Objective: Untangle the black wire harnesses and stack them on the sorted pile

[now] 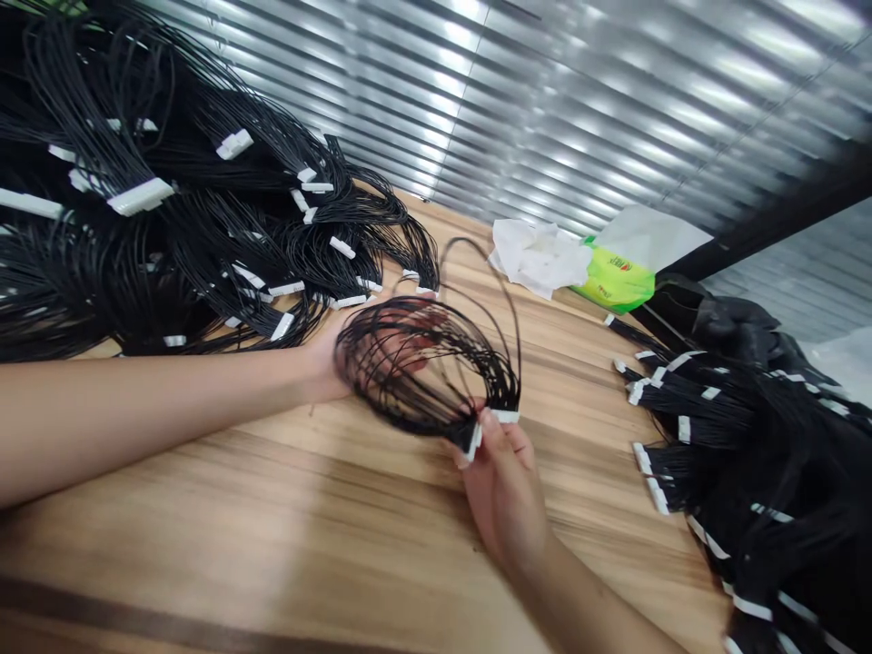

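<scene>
A black wire harness (415,359) is bent into a loop above the wooden table in the middle of the head view. My left hand (333,363) holds the far left side of the loop; its fingers are partly hidden behind the strands. Thumb and fingers of my right hand (508,477) are closed on the harness's near end, by its white connectors. One white connector (472,441) tilts beside the thumb, another white connector (505,417) lies just past the fingers. A few loose strands arch up beyond the loop.
A large heap of black harnesses (191,227) with white connectors fills the left. Another pile (763,454) lies along the right. At the back are crumpled white tissue (538,256) and a green packet (617,277), before a corrugated metal wall (436,100). The wooden table (327,545) spans below.
</scene>
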The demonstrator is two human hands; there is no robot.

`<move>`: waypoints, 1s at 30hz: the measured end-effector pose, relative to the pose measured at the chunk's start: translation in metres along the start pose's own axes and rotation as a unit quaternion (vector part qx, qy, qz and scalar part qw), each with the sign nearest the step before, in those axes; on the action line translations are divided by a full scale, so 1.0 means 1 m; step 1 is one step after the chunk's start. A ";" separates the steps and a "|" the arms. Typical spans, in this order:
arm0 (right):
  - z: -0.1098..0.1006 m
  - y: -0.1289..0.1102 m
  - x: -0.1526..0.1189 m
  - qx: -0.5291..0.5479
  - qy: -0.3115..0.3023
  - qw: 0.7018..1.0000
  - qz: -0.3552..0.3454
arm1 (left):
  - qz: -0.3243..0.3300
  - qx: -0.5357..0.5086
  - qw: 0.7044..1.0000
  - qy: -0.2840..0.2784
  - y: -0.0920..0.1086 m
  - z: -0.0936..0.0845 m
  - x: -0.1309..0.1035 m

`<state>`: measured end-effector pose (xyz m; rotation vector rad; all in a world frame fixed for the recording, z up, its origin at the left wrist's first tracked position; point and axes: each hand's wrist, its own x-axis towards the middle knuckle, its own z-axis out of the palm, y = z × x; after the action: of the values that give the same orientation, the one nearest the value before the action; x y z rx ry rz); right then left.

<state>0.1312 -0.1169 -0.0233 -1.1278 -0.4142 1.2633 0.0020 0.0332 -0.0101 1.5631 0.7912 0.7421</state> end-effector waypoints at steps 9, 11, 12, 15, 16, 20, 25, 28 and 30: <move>0.003 0.000 0.005 0.017 0.061 0.997 -0.044 | -0.019 -0.219 0.976 -0.015 -0.003 0.006 -0.004; 0.002 0.001 0.005 -0.002 0.063 0.997 -0.047 | 0.124 -0.102 0.987 0.024 -0.004 0.003 -0.009; 0.001 0.001 0.005 -0.010 0.061 0.997 -0.048 | 0.186 -0.044 0.981 0.037 -0.003 0.002 -0.012; 0.000 0.002 0.005 -0.028 0.047 0.997 -0.053 | 0.266 0.091 0.959 0.042 0.000 -0.001 -0.018; -0.001 0.002 0.005 -0.034 0.043 0.997 -0.053 | 0.267 0.124 0.955 0.040 0.002 -0.001 -0.020; -0.002 0.004 0.004 -0.054 0.042 0.996 -0.053 | 0.259 0.203 0.941 0.076 0.005 0.001 -0.020; -0.003 0.005 0.004 -0.060 0.044 0.995 -0.062 | 0.201 0.188 0.959 0.071 0.003 0.003 -0.015; -0.004 0.005 0.003 -0.058 0.041 0.995 -0.066 | 0.169 0.175 0.969 0.050 0.001 0.002 -0.013; -0.003 0.005 0.002 -0.059 0.040 0.995 -0.069 | 0.166 0.172 0.970 0.049 0.001 0.002 -0.012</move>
<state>0.1317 -0.1168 -0.0298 -1.2235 -0.5035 1.0802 -0.0029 0.0222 -0.0098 2.0172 0.7680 0.9670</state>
